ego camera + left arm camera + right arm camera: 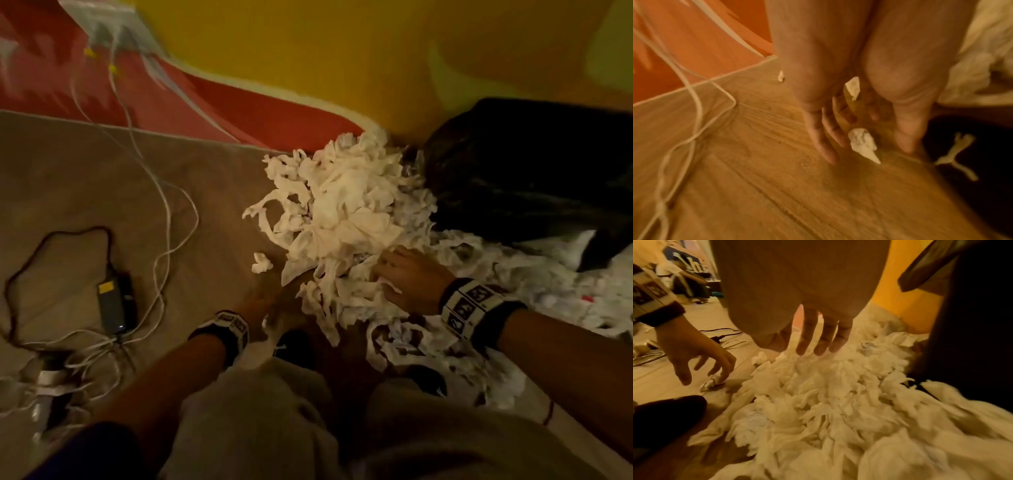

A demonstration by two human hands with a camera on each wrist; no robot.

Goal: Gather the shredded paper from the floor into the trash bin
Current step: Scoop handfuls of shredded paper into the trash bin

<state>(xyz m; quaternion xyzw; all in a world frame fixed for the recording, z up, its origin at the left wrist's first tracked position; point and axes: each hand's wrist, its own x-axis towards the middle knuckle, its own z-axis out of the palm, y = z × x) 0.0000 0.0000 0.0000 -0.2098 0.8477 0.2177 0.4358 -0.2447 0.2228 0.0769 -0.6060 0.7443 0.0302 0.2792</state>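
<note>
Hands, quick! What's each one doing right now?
Left hand: open, fingertips touching a small paper scrap on the floor.
Right hand: open, straight fingers resting on the paper pile.

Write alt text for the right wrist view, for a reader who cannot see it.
The right hand reaches down with straight fingers onto a big pile of shredded paper on the wooden floor. At left, the left hand touches a small crumpled scrap beside the pile. A black bag stands at right against a yellow wall.

Crumpled paper shreds (342, 212) (matt); wood-grain floor (777, 186).
</note>
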